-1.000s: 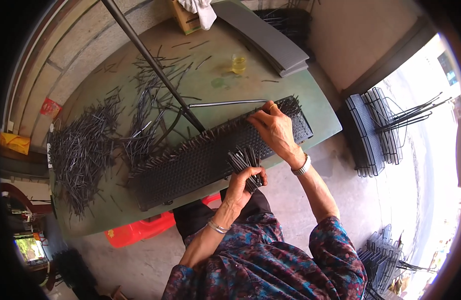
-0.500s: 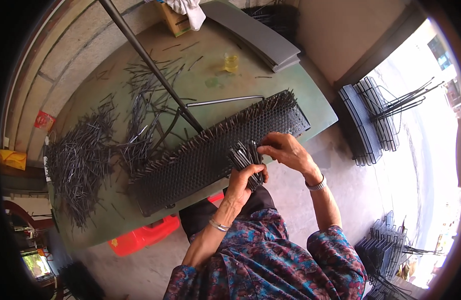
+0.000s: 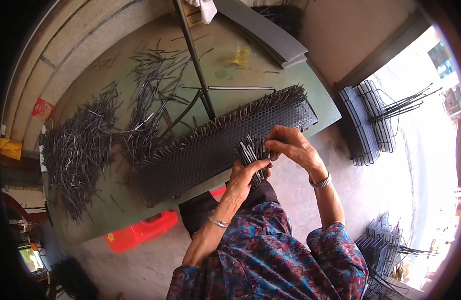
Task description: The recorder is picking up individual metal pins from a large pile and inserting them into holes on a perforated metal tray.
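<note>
Green tabletop [image 3: 323, 105] bears a black panel [image 3: 200, 160]; left hand [image 3: 244, 172] clasps dark strips [image 3: 248, 151], right hand [image 3: 293, 146] pinches their edge, seemingly separating some; drawing one free needs lightness.

We're head-mounted, the left of a side-by-side pair, gazing steeply down through a wide fisheye; we've got the hands [image 3: 294, 146] close, just right of mid-frame, the worktop [image 3: 223, 56] stretching to upper left, the shirt [image 3: 263, 250] at lower centre.
</note>
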The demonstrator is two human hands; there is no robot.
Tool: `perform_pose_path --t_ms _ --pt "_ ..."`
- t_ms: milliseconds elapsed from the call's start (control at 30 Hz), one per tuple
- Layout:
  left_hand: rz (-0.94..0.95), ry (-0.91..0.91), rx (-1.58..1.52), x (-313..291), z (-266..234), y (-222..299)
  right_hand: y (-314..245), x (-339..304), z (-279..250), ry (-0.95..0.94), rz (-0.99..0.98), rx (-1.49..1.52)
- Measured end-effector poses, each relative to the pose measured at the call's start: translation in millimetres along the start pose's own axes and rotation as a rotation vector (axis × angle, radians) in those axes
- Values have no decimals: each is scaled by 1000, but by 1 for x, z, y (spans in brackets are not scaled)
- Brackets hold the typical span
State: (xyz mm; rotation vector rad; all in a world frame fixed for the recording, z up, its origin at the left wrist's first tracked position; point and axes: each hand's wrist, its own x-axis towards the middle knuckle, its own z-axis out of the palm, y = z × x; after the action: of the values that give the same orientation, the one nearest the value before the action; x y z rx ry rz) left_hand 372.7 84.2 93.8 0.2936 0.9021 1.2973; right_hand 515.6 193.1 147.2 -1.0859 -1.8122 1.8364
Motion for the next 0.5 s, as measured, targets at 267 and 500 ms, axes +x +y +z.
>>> perform_pose_path --t_ms 267,500 --pt "27 155 -202 0 -9 -6 -23 -7 -4 154 -115 12" --pt "13 166 -222 -1 -5 -7 -11 43 2 595 -439 -193"
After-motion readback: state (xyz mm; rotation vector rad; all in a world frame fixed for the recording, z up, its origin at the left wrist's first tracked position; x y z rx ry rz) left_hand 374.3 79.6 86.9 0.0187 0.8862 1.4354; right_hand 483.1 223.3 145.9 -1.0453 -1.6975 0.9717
